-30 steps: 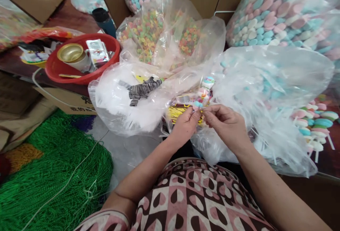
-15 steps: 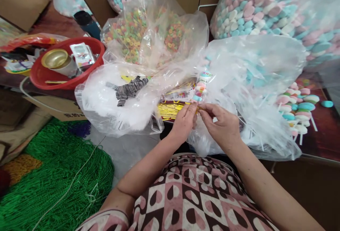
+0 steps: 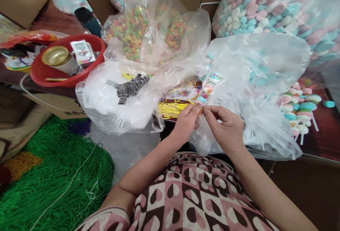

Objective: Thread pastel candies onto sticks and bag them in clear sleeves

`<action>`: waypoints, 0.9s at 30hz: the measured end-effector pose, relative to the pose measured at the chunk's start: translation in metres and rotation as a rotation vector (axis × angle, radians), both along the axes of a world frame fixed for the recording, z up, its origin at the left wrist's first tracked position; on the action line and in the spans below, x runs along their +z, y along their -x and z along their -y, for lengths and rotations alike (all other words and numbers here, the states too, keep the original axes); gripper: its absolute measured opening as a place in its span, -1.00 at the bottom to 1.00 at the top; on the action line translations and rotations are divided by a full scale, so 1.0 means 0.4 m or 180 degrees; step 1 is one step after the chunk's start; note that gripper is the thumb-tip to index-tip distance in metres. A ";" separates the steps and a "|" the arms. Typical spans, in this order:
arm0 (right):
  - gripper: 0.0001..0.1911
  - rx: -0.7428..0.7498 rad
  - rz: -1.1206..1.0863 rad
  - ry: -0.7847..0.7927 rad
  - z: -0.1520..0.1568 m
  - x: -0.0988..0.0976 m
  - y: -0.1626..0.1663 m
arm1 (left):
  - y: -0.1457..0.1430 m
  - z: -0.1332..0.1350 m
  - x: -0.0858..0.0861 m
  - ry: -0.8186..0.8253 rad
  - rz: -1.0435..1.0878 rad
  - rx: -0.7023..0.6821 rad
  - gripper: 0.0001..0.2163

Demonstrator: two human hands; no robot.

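My left hand [image 3: 186,121] and my right hand [image 3: 224,126] meet at the middle of the view, both pinched on the bottom end of a small clear candy packet [image 3: 208,87] filled with pastel sweets. The packet stands tilted up and to the right above my fingers. A bundle of gold twist ties [image 3: 171,109] lies just left of my left hand. A thin gold tie seems to sit between my fingertips, too small to be sure. Loose pastel lollipops [image 3: 296,105] lie to the right.
Open clear bags surround my hands: one with grey striped pieces [image 3: 131,86], one with ring-shaped coloured candy [image 3: 143,29], big bags of pastel candy [image 3: 265,8]. A red basin [image 3: 39,73] with a gold lid stands at the left. Green cord [image 3: 53,174] is heaped at the lower left.
The view shifted slightly. My hands stayed pinched together at the packet's base, and the packet now leans more to the right.
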State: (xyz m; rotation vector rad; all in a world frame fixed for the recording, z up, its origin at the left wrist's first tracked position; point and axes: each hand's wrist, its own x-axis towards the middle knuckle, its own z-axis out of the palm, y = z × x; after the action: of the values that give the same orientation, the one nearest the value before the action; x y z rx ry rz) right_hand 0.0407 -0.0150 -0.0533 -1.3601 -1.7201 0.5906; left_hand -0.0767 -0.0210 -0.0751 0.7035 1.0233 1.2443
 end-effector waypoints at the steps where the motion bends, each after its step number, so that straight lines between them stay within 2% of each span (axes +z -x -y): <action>1: -0.84 -0.0062 -0.0135 0.0127 0.001 0.001 0.000 | -0.002 0.001 0.004 0.0021 0.0115 0.0003 -0.60; 4: -0.84 -0.0178 -0.0606 0.0657 0.000 -0.001 -0.006 | -0.008 0.006 0.016 0.0063 0.0389 0.0017 -0.59; 6: -0.81 -0.0090 -0.1015 0.1014 -0.005 -0.006 -0.014 | -0.008 0.009 0.020 0.0063 0.0479 -0.0134 -0.59; 12: -0.70 0.0448 -0.1867 0.1551 -0.020 -0.020 -0.042 | 0.014 0.014 0.028 0.0165 0.0735 -0.1063 -0.64; 17: -0.75 0.1038 -0.2097 0.1712 -0.016 -0.004 -0.073 | 0.022 0.021 0.056 0.0431 0.1290 -0.1802 -0.67; 21: -0.82 0.1480 -0.1994 0.1746 -0.014 -0.008 -0.098 | 0.015 0.025 0.058 0.0676 0.1589 -0.2024 -0.67; 24: -0.83 0.1322 -0.2087 0.1690 -0.016 -0.035 -0.100 | 0.007 0.027 0.047 0.0775 0.1747 -0.1964 -0.67; 27: -0.82 0.0850 -0.2258 0.1352 -0.016 -0.061 -0.088 | -0.001 0.026 0.042 0.0828 0.1751 -0.1799 -0.65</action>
State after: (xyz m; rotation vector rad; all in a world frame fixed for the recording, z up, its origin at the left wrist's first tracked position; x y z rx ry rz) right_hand 0.0758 -0.0085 -0.0779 -1.0006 -1.2215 1.4573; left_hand -0.0765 -0.0315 -0.0585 0.3710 0.4646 0.7249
